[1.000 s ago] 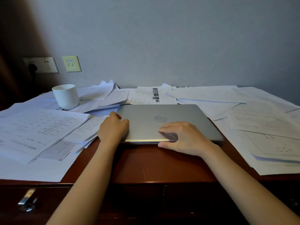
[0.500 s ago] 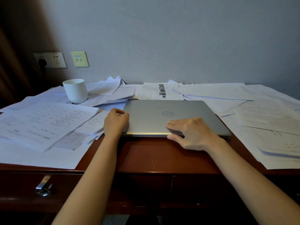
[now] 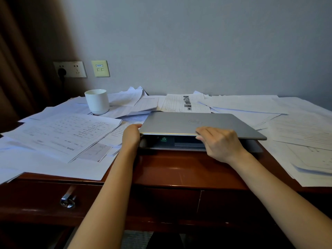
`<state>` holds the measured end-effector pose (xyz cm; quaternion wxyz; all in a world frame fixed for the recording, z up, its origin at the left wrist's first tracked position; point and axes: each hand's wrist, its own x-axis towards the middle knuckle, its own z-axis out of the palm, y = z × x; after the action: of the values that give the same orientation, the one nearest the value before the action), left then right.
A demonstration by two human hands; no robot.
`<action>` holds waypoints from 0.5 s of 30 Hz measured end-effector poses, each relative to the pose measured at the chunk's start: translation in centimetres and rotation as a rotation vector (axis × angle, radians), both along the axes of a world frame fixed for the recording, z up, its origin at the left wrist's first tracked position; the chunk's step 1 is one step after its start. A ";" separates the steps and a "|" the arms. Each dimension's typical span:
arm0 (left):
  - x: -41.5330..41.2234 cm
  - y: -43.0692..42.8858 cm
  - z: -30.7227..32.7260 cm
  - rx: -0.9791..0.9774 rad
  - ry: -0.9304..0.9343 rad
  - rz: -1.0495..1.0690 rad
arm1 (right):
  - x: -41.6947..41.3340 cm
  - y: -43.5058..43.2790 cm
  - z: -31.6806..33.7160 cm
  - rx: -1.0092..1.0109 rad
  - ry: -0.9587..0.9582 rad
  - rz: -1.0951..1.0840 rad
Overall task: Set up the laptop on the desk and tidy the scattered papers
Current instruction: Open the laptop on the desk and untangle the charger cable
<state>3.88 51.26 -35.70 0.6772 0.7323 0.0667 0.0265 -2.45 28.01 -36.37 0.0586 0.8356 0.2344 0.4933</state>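
Silver laptop (image 3: 188, 126) on reddish wooden desk (image 3: 179, 169), lid (image 3: 172, 121) slightly raised, right hand (image 3: 221, 144) clamped on lid's front edge, left hand (image 3: 130, 136) curled round left corner, scattered papers (image 3: 62, 133) around.

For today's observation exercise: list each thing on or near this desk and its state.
laptop: lid lifted slightly ajar
left hand: grips laptop's left corner
right hand: grips lid's front edge
cup: upright on papers
papers: scattered, overlapping
drawer: shut
wall socket: plug inserted
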 end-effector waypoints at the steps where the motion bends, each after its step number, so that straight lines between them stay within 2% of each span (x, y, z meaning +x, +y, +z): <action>1: 0.0 0.4 -0.1 -0.023 0.026 -0.043 | 0.1 0.1 0.0 -0.004 -0.019 0.002; 3: -0.3 1.0 0.0 -0.087 0.053 -0.131 | 0.2 0.2 0.0 -0.013 -0.032 -0.011; 6: -0.5 1.1 -0.5 0.000 0.002 -0.169 | 0.3 0.3 0.1 -0.020 -0.032 -0.023; 15: -0.1 0.2 -0.6 0.057 -0.003 -0.072 | 0.7 1.1 2.5 0.072 -0.043 -0.172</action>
<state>3.74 51.50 -36.26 0.6567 0.7532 0.0384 0.0050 -1.79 29.12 -33.84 0.0758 0.8434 0.1424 0.5125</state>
